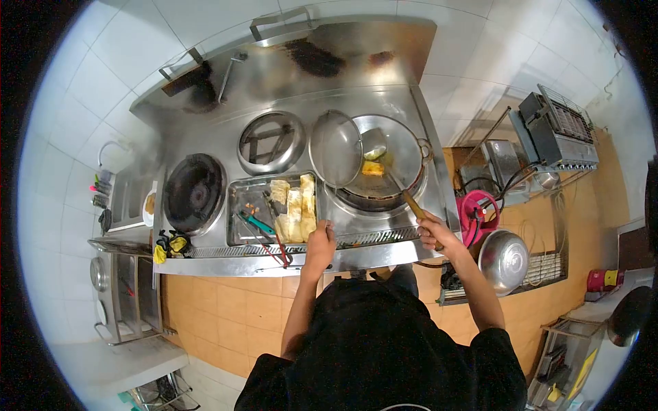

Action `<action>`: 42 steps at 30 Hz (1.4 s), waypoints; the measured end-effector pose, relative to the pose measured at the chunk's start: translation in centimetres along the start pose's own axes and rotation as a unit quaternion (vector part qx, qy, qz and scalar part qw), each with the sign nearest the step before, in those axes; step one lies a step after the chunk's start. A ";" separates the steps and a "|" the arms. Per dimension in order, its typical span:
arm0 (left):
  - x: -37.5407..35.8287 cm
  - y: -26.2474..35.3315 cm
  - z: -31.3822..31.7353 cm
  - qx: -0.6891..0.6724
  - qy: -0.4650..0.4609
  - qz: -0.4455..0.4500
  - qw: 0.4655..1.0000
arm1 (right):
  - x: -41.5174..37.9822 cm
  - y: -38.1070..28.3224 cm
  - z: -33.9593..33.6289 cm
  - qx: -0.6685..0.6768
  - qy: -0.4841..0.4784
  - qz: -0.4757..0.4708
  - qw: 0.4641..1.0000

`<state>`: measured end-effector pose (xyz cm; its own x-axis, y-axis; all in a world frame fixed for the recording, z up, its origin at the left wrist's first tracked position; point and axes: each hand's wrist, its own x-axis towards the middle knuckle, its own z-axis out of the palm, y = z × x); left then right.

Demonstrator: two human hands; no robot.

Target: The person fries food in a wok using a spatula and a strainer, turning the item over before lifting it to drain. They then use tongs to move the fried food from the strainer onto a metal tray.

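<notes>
My right hand (436, 231) is wrapped round the wooden handle of a ladle (375, 142). The ladle's head rests inside a large wok (404, 140), beside a yellow-orange piece of food (373, 168). A round strainer (336, 148) lies over the wok's left side. My left hand (321, 241) is closed at the stove's front edge, by the lower right corner of a metal tray (236, 198); what it holds, if anything, is too small to make out. Pale yellow slabs (295, 211) and red-handled tongs (278, 248) lie in or across the tray.
An empty burner ring (296, 152) sits behind the tray, with a blackened pan (195, 194) to the left. Yellow and black gloves (171, 245) lie at the front left corner. A pink bucket (480, 205) and a metal bowl (504, 260) stand right of the stove.
</notes>
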<state>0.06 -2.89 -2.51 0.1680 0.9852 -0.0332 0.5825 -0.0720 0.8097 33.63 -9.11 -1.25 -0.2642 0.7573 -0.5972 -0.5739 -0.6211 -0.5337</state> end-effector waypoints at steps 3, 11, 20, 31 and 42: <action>-0.2 0.0 -0.1 -0.003 0.003 0.005 1.000 | -0.7 1.6 1.8 -0.220 0.104 -0.120 0.963; -0.4 -0.1 -0.1 -0.015 0.008 0.016 1.000 | -0.3 5.9 1.9 -0.484 0.233 -0.361 0.762; -0.4 0.2 1.1 -0.009 0.024 0.028 0.999 | -1.9 7.5 3.9 -0.416 0.224 -0.283 0.835; 2.2 0.7 4.8 -0.175 -0.048 0.031 0.983 | -0.8 10.5 9.1 -0.492 0.276 -0.294 0.772; 3.3 4.1 5.8 -0.315 -0.110 -0.089 0.938 | -1.0 11.5 14.6 -0.492 0.173 -0.322 0.790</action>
<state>7.63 -0.88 -2.74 0.3136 0.9118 -0.2651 0.0425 0.2654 0.9632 15.95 -14.07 1.94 0.1629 0.9855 -0.0483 0.4238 -0.1141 -0.8985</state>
